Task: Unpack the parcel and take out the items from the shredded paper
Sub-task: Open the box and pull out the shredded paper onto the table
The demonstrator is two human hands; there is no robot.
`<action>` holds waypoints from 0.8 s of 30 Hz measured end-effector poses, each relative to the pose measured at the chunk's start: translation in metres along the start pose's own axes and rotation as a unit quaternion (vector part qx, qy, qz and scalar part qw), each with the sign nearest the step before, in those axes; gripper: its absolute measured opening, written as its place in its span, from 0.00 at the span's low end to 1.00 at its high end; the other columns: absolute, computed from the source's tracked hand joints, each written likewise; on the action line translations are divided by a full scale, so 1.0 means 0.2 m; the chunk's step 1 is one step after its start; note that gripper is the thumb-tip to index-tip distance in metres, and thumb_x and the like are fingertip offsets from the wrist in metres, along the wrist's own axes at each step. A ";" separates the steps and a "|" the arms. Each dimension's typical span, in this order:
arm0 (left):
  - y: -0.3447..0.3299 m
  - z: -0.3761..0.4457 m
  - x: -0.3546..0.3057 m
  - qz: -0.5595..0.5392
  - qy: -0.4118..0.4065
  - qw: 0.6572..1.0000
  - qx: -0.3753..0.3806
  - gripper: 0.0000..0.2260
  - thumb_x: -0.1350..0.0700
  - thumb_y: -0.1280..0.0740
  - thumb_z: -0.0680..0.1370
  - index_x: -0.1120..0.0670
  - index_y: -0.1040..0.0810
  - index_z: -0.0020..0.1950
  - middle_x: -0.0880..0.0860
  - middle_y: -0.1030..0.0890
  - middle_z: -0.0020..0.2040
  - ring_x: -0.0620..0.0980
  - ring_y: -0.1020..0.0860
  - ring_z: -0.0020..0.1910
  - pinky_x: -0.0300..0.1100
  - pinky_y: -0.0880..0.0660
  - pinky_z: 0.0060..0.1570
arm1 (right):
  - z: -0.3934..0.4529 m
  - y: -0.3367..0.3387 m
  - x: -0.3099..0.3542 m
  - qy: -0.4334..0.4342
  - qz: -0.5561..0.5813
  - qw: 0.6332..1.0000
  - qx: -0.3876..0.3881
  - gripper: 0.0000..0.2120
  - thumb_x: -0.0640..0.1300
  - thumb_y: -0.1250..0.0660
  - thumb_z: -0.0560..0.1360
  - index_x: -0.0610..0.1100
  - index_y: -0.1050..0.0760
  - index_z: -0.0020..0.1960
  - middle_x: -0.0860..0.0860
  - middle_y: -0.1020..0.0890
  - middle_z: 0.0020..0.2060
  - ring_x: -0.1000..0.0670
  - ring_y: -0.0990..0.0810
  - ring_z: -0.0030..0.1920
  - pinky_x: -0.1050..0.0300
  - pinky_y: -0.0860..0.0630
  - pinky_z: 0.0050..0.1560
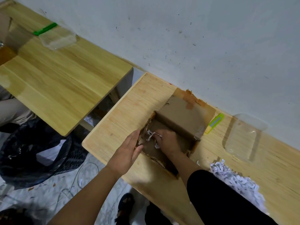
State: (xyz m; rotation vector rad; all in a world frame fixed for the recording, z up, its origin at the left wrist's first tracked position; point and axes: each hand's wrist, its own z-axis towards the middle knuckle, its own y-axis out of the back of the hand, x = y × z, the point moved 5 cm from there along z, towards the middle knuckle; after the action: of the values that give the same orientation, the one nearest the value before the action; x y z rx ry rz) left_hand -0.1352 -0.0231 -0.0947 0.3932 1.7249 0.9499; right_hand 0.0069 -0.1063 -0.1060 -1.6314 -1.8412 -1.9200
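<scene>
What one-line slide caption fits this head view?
Right hand pulls shredded paper from the open cardboard box while left hand steadies its edge.

L hand (129, 148): flat, fingers straight, palm inward | R hand (168, 142): reaching down, fingers curled, pinching | R forearm: black sleeve
</scene>
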 end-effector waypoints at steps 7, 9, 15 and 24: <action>-0.01 0.02 0.01 0.007 0.020 1.000 -0.005 0.26 0.46 0.47 0.79 0.52 0.49 0.75 0.53 0.42 0.75 0.49 0.41 0.73 0.37 0.47 0.68 | -0.14 0.17 0.05 -0.058 0.056 0.986 -0.143 0.10 0.43 0.36 0.76 0.41 0.19 0.52 0.44 0.15 0.48 0.47 0.19 0.49 0.61 0.31 0.48; -0.01 0.02 0.00 -0.003 0.008 1.000 0.013 0.27 0.47 0.47 0.80 0.53 0.51 0.75 0.54 0.44 0.76 0.49 0.43 0.73 0.37 0.49 0.68 | -0.20 0.20 0.07 -0.076 0.062 0.979 -0.181 0.09 0.43 0.36 0.76 0.42 0.19 0.50 0.45 0.15 0.47 0.48 0.20 0.47 0.63 0.35 0.43; 0.03 0.04 -0.01 -0.015 -0.024 0.998 0.047 0.27 0.49 0.43 0.80 0.57 0.49 0.75 0.57 0.43 0.75 0.53 0.42 0.73 0.42 0.44 0.70 | -0.45 0.31 0.11 -0.138 0.134 0.941 -0.279 0.07 0.41 0.34 0.74 0.40 0.18 0.43 0.43 0.15 0.40 0.53 0.22 0.38 0.69 0.36 0.36; 0.12 0.10 -0.22 0.056 -0.147 0.987 -0.007 0.16 0.58 0.38 0.75 0.60 0.31 0.62 0.61 0.27 0.59 0.60 0.27 0.56 0.53 0.26 0.56 | -0.86 0.43 -0.11 -0.262 0.067 0.898 -0.347 0.10 0.45 0.38 0.76 0.40 0.21 0.44 0.41 0.18 0.41 0.41 0.21 0.44 0.58 0.34 0.38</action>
State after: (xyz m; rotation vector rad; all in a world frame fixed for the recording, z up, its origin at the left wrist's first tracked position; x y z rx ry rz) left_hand -0.1052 -0.0304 -0.0499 0.5970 1.4388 0.9322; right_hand -0.0372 -0.2728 -0.0174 -2.6146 -1.1018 -2.4053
